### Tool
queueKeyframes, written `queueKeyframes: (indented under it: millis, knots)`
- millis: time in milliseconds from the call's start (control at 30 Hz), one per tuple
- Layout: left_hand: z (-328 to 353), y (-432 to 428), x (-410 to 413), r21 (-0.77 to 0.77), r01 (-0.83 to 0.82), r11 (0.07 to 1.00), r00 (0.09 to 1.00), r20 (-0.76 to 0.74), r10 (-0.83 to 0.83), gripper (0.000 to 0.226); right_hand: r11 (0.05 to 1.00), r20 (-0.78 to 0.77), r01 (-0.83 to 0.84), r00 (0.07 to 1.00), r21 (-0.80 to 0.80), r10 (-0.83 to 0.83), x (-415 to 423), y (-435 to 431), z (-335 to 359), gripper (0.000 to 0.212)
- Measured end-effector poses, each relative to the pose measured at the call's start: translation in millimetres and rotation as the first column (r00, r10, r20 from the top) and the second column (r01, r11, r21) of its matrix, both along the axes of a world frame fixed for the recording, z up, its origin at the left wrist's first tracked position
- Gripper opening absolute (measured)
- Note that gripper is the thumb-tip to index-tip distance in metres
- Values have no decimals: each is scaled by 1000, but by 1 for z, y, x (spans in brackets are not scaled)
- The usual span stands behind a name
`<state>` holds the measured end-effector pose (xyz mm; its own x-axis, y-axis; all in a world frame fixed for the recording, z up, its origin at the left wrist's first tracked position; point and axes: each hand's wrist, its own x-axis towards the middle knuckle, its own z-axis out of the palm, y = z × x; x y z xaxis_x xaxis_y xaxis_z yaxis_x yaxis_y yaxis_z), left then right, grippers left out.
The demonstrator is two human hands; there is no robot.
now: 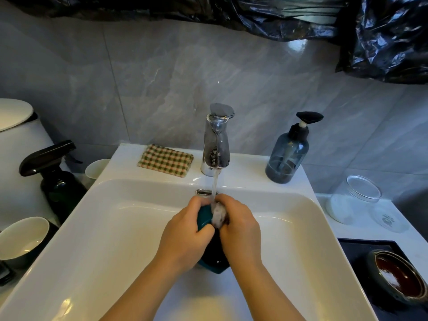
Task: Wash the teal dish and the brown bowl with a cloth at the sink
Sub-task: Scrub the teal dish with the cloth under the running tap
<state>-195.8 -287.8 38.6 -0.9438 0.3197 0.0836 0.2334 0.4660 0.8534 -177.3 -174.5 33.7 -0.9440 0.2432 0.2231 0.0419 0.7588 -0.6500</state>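
Note:
Over the white sink (129, 228) my left hand (185, 235) grips the teal dish (205, 216), held nearly on edge, its lower rim showing between my wrists. My right hand (240, 230) presses a wet grey-white cloth (218, 213) against the dish's upper edge. Water runs from the chrome tap (215, 144) onto the cloth. The brown bowl (397, 275), glossy dark red inside, stands on a dark tray (356, 247) at the right, away from both hands.
A checked cloth (165, 159) lies on the sink ledge left of the tap. A soap pump bottle (288, 154) stands to the tap's right. On the left are a dark spray bottle (55, 179), a paper cup (96, 169) and a white-lined bowl (23, 239). A glass jar (354, 198) is at the right.

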Motion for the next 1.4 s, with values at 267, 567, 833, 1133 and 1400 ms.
queueKeyframes:
  millis: [267, 567, 833, 1133, 1400]
  knots:
    - [-4, 3, 2, 199, -252, 947, 966, -13, 259, 37, 524, 384, 340, 923, -781, -25, -5, -11, -10, 24]
    - [-3, 5, -5, 141, -118, 983, 961, 266, 78, 20, 975, 195, 144, 975, -171, -110, -3, 13, -2, 18]
    - [2, 3, -7, 68, -93, 993, 981, 178, 80, 24, 999, 132, 35, 991, -19, -32, -3, 9, 9, 21]
    - [-1, 0, -9, 95, -246, 964, 967, 91, 238, 31, 677, 400, 294, 917, -675, 0, -10, -3, -18, 20]
    - [2, -5, -10, -50, -5, 999, 982, 188, 14, 25, 999, 51, -29, 998, 46, 27, -2, 4, -5, 23]
